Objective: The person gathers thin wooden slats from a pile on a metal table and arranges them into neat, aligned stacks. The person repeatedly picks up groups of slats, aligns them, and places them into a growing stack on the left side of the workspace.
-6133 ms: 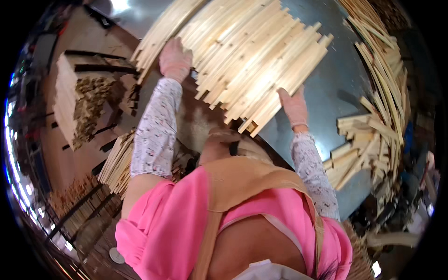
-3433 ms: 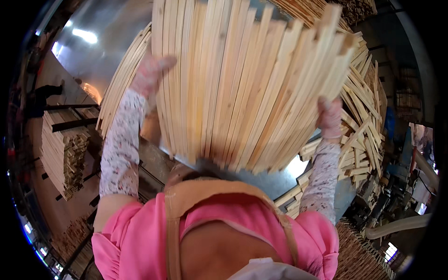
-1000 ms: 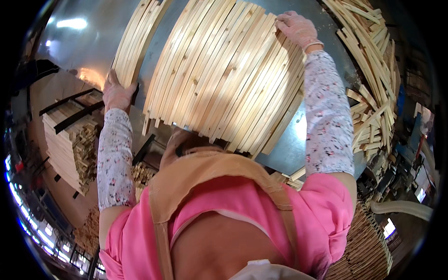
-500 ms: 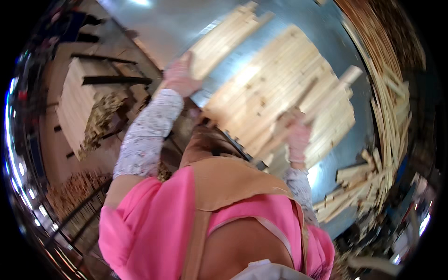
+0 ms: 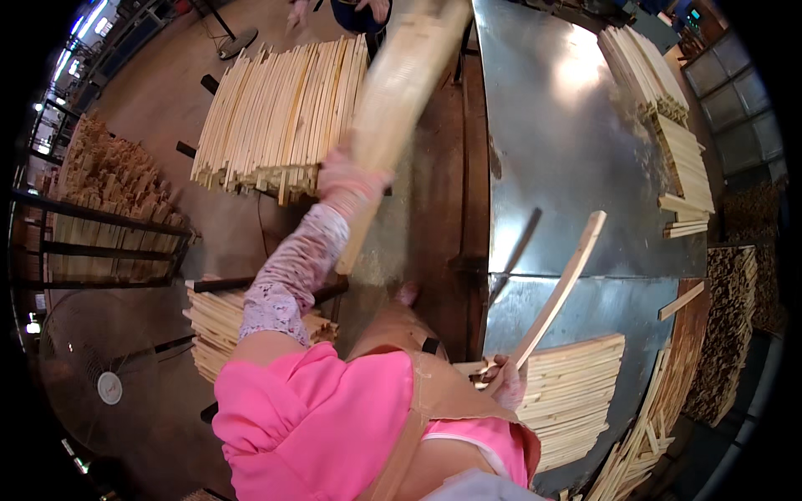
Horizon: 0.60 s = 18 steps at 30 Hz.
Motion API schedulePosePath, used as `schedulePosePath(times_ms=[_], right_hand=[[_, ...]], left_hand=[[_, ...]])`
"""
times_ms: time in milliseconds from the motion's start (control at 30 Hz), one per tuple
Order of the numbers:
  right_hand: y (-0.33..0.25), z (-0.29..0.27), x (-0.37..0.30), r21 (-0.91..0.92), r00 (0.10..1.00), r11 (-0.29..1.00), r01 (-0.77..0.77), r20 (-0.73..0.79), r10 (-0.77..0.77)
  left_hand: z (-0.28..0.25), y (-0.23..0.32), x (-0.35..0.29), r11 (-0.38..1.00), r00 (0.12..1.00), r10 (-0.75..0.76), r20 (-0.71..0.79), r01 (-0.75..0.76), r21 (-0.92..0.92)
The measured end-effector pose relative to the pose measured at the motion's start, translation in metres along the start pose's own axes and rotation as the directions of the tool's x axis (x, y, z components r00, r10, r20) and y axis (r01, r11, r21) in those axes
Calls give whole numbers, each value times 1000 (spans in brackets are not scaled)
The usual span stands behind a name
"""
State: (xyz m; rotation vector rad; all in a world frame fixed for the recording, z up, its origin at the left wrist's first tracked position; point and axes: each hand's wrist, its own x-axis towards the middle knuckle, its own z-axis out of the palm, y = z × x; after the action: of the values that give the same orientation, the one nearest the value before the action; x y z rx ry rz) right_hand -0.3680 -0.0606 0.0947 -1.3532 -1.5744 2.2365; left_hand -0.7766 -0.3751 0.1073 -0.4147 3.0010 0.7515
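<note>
My left hand (image 5: 351,179) grips a blurred bundle of pale wooden strips (image 5: 401,92). The bundle is off the metal table, slanting over the floor beside a tall stack of strips (image 5: 280,113). Low on the right, my right hand (image 5: 508,386) is closed around one long wooden strip (image 5: 561,288), whose far end rises over the table and casts a shadow there. Under and beside that hand lies a row of strips (image 5: 572,392), side by side on the metal table (image 5: 576,200).
More strips (image 5: 681,159) line the table's far right edge, with loose offcuts (image 5: 639,451) near the lower right. At left stand another strip pile (image 5: 213,326), a metal rack of wood (image 5: 117,225) and a fan (image 5: 109,388). Another person (image 5: 359,12) is at the top.
My left hand has lifted the bundle off the table and swung it left over the floor. My view has turned left. The single strip is still in my right hand.
</note>
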Motion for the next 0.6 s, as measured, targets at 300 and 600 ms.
schedulePosePath(times_ms=[300,600], right_hand=[[-28,51,13,-160,1000,987,13,26,-9],[-54,93,27,-201,998,979,8,61,5]], left_hand=[[-1,-42,203,879,886,-462,-26,462,121],[22,-63,227,962,962,-247,116,229,152]])
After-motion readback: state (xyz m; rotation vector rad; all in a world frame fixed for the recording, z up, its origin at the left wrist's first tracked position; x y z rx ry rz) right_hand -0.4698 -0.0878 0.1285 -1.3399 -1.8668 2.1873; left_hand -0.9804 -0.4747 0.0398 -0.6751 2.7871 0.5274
